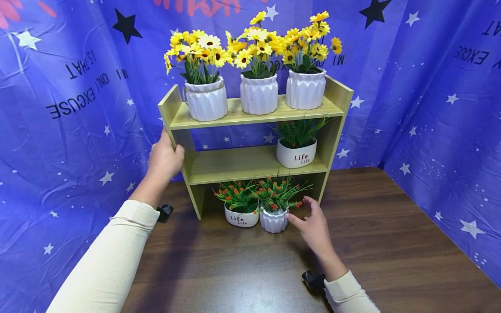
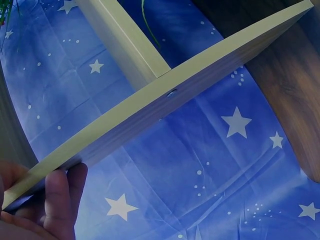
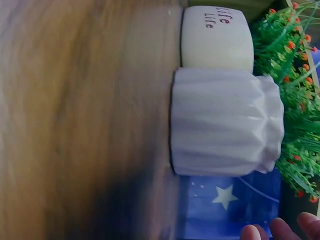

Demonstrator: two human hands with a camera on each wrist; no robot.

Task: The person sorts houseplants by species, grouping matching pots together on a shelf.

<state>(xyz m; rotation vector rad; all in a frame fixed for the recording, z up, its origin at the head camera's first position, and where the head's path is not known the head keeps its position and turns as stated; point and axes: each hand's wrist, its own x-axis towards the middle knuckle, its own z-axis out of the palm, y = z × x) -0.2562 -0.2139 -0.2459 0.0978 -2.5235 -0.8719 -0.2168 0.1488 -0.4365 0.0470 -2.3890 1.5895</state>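
A wooden two-tier shelf (image 1: 238, 165) stands on the table. My left hand (image 1: 166, 157) grips the upper part of its left side panel, fingers and thumb on either side of the board (image 2: 125, 107) in the left wrist view. At the bottom, a fluted white pot (image 1: 274, 221) with green grass and red flowers stands upright on the table. Beside its right side is my right hand (image 1: 313, 224), thumb and fingers spread and slightly bent, holding nothing. The right wrist view shows its fingertips (image 3: 282, 231) apart from the fluted pot. Left of that pot sits an oval white "Life" pot (image 1: 242, 217).
Three white pots of yellow flowers (image 1: 259, 93) line the top shelf. Another "Life" pot (image 1: 296, 153) stands at the right of the middle shelf. A blue curtain (image 1: 430, 100) with stars hangs behind. The brown table (image 1: 242, 269) extends in front.
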